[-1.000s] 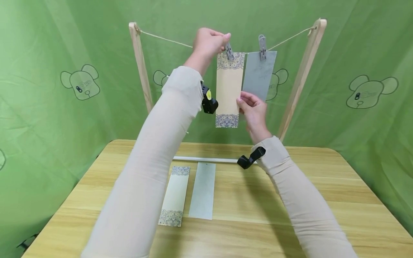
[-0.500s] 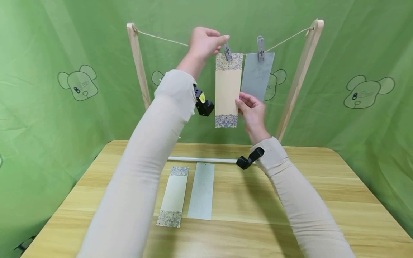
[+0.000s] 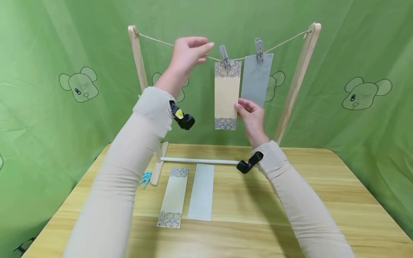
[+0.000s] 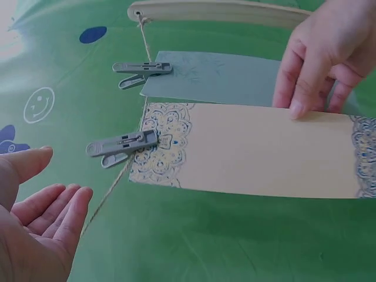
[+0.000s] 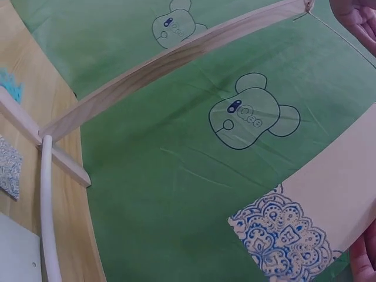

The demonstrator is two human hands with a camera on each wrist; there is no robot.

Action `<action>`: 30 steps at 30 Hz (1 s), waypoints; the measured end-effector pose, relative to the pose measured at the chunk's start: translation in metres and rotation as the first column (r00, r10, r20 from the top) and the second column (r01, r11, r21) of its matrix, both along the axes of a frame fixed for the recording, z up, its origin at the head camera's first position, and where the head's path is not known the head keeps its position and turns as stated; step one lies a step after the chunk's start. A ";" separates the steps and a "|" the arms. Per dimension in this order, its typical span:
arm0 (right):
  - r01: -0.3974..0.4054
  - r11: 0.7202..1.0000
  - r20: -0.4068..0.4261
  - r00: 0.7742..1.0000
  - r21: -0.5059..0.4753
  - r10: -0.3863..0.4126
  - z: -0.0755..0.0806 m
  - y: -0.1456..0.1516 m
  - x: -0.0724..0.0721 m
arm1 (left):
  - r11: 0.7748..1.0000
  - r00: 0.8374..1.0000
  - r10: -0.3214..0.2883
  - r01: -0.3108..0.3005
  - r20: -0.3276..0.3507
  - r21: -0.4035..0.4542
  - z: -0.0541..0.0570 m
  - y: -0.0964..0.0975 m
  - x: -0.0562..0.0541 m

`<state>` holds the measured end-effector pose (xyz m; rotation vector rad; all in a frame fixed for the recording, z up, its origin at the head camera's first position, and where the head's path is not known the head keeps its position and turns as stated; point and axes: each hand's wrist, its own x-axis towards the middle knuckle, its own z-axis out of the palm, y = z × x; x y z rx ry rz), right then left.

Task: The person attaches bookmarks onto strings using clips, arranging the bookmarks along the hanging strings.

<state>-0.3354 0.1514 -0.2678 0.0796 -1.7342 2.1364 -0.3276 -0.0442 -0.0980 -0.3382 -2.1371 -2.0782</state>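
Note:
A cream bookmark (image 3: 226, 95) with blue lace-like ends hangs from the twine (image 3: 156, 40) by a grey clothespin (image 4: 126, 144). My right hand (image 3: 252, 116) pinches its right edge between thumb and fingers, low on the strip. My left hand (image 3: 190, 53) is off to the left of that clothespin, fingers loosely extended and holding nothing; the left wrist view shows a gap between them. Beside the cream strip, a grey-blue bookmark (image 4: 217, 76) hangs from a second grey clothespin (image 3: 259, 50). In the right wrist view the cream bookmark's lower end (image 5: 285, 238) shows.
Two wooden posts (image 3: 298, 82) hold the twine, with a white rod (image 3: 200, 161) low between them. Another cream bookmark (image 3: 173, 197) and a pale grey one (image 3: 201, 191) lie on the wooden table (image 3: 258, 222). Turquoise clothespins (image 3: 146, 178) lie by the left foot.
My left hand has let go of the clothespin and moved left and slightly down. The cream bookmark now hangs a little lower on the sagging twine. My right hand still holds its edge.

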 end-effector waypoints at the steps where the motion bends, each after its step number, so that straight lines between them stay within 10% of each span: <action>1: -0.009 1.000 -0.003 1.000 0.003 0.009 -0.001 0.000 0.000 | 1.000 1.000 -0.008 0.008 -0.001 0.007 -0.004 -0.003 0.002; 17: -0.088 0.986 0.056 0.995 0.139 0.081 -0.026 0.004 0.020 | 0.999 1.000 -0.028 0.028 -0.005 0.039 -0.090 -0.075 0.027; 30: -0.197 0.921 0.202 0.970 0.336 0.133 -0.070 0.003 0.043 | 0.999 0.999 0.035 -0.036 -0.012 -0.006 -0.168 -0.127 0.055</action>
